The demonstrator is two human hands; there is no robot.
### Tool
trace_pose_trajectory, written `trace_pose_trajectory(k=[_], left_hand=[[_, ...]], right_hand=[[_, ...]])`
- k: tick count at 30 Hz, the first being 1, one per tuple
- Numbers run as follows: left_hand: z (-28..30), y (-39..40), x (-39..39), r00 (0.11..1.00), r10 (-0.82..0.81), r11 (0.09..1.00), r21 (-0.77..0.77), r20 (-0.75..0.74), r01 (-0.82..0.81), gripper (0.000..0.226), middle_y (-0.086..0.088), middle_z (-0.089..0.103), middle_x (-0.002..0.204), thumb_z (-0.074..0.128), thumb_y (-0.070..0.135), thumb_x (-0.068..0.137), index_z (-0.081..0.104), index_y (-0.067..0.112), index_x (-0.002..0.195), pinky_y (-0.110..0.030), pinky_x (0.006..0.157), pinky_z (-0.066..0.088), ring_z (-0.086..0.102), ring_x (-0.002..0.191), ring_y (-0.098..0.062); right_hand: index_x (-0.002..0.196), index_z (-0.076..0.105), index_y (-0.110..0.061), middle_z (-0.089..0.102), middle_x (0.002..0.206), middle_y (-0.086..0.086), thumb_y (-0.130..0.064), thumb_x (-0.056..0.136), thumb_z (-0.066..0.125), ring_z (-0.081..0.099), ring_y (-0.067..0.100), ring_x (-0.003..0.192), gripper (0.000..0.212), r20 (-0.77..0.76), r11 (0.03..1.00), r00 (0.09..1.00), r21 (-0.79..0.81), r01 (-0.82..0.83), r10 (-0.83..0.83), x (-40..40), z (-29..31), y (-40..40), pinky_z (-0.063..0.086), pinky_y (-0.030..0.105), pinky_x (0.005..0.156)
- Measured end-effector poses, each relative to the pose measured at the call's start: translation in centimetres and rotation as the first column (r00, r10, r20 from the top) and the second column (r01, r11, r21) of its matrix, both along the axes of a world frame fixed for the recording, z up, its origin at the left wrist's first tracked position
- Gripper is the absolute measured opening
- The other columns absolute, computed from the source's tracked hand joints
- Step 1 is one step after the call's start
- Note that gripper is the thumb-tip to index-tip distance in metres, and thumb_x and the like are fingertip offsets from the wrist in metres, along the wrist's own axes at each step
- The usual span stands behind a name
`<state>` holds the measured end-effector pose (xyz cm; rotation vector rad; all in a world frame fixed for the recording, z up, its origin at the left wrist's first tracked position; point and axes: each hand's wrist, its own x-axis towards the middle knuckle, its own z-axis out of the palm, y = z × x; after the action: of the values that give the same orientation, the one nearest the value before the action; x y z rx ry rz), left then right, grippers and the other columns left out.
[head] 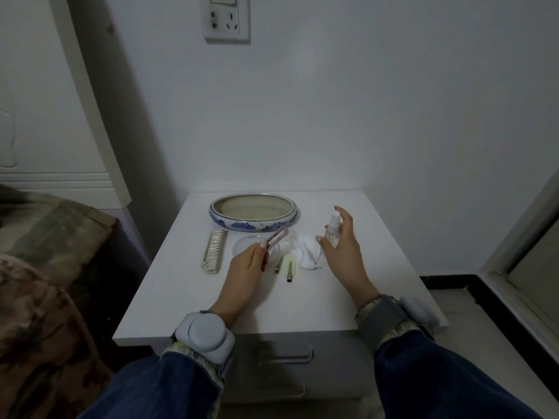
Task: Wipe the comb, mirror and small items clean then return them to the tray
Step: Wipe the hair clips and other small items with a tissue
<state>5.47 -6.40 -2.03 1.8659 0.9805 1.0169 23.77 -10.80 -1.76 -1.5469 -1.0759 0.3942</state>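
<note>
My left hand (246,269) is shut on a pink hair clip (276,239), raised over the round white mirror (242,247) that lies flat on the table. My right hand (338,246) grips a small clear spray bottle (332,231), forefinger lifted above its nozzle. A crumpled white cloth (305,254) lies between my hands. The beige comb (214,251) rests left of the mirror. Two small clips (289,269) lie in front of the mirror. The oval blue-and-white ceramic tray (252,225) stands at the back with nothing visible in it.
The white bedside table (302,306) has a drawer below its front edge. A bed with a patterned blanket (39,267) is close on the left. The wall with a socket (227,19) is behind, and a door frame stands at the right.
</note>
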Motion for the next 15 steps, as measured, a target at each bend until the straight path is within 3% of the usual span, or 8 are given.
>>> trace_pose_trajectory(k=[2, 4, 6, 8, 11, 13, 15], left_hand=[[-0.1, 0.1, 0.0, 1.0, 0.004, 1.0, 0.003, -0.007, -0.004, 0.041, 0.004, 0.045, 0.062, 0.031, 0.027, 0.101, 0.044, 0.016, 0.064, -0.013, 0.056, 0.032, 0.039, 0.058, -0.009], [-0.1, 0.1, 0.0, 1.0, 0.012, 1.0, 0.009, -0.013, -0.012, 0.041, 0.003, 0.045, 0.062, 0.031, 0.026, 0.101, 0.044, 0.015, 0.064, -0.013, 0.056, 0.032, 0.04, 0.059, -0.01], [-0.1, 0.1, 0.0, 1.0, 0.019, 1.0, 0.012, -0.015, -0.018, 0.041, 0.003, 0.046, 0.062, 0.031, 0.025, 0.102, 0.045, 0.014, 0.065, -0.014, 0.056, 0.032, 0.04, 0.059, -0.009], [-0.1, 0.1, 0.0, 1.0, 0.026, 1.0, 0.01, -0.016, -0.025, 0.041, 0.003, 0.046, 0.063, 0.031, 0.025, 0.102, 0.046, 0.012, 0.066, -0.014, 0.056, 0.033, 0.04, 0.059, -0.01], [-0.2, 0.1, 0.0, 0.999, 0.04, 0.999, 0.021, -0.017, -0.039, 0.042, 0.002, 0.046, 0.062, 0.031, 0.027, 0.102, 0.046, 0.012, 0.066, -0.014, 0.055, 0.032, 0.04, 0.058, -0.01], [-0.2, 0.1, 0.0, 0.999, 0.044, 0.999, 0.025, -0.014, -0.044, 0.042, 0.002, 0.046, 0.062, 0.032, 0.026, 0.102, 0.046, 0.012, 0.065, -0.013, 0.054, 0.032, 0.04, 0.058, -0.01], [-0.2, 0.2, 0.0, 0.999, 0.047, 0.999, 0.024, -0.01, -0.047, 0.042, 0.002, 0.046, 0.062, 0.032, 0.026, 0.102, 0.047, 0.012, 0.065, -0.012, 0.054, 0.032, 0.041, 0.058, -0.009]], right_hand=[[0.139, 0.028, -0.023, 0.041, 0.139, 0.005, -0.008, 0.083, 0.066, 0.043, 0.019, 0.124, 0.068, -0.03, 1.0, 0.999, -0.017, 0.015, -0.015, -0.1, 0.0, 0.0, 0.035, 0.027, 0.098], [0.136, 0.033, -0.017, 0.044, 0.131, 0.007, -0.012, 0.082, 0.068, 0.043, 0.018, 0.118, 0.064, 0.004, 0.992, 0.993, 0.03, 0.119, -0.119, -0.3, 0.3, -0.1, 0.036, 0.027, 0.094], [0.122, 0.046, -0.007, 0.049, 0.117, 0.011, -0.013, 0.083, 0.066, 0.046, 0.023, 0.108, 0.044, 0.165, 0.939, 0.94, 0.223, 0.261, -0.3, -0.7, 0.9, -0.5, 0.041, 0.032, 0.089], [0.1, 0.053, -0.003, 0.053, 0.099, 0.013, -0.01, 0.081, 0.062, 0.049, 0.017, 0.091, 0.022, 0.306, 0.894, 0.884, 0.389, 0.223, -0.353, -1.2, 1.6, -0.8, 0.043, 0.023, 0.081], [0.087, 0.06, -0.002, 0.06, 0.086, 0.011, -0.007, 0.083, 0.056, 0.051, 0.01, 0.078, 0.008, 0.454, 0.963, 0.886, 0.268, -0.038, -0.092, -2.2, 1.4, -0.7, 0.04, 0.012, 0.074], [0.097, 0.065, 0.0, 0.065, 0.099, 0.016, -0.007, 0.086, 0.053, 0.058, 0.023, 0.096, 0.018, 0.545, 0.983, 0.832, 0.074, -0.171, 0.104, -2.5, 0.2, -0.4, 0.038, 0.017, 0.091], [0.115, 0.061, -0.001, 0.057, 0.124, 0.018, -0.005, 0.092, 0.046, 0.046, 0.03, 0.122, 0.028, 0.598, 0.967, 0.761, -0.125, -0.224, 0.253, -2.7, -1.1, 0.0, 0.028, 0.027, 0.107]])
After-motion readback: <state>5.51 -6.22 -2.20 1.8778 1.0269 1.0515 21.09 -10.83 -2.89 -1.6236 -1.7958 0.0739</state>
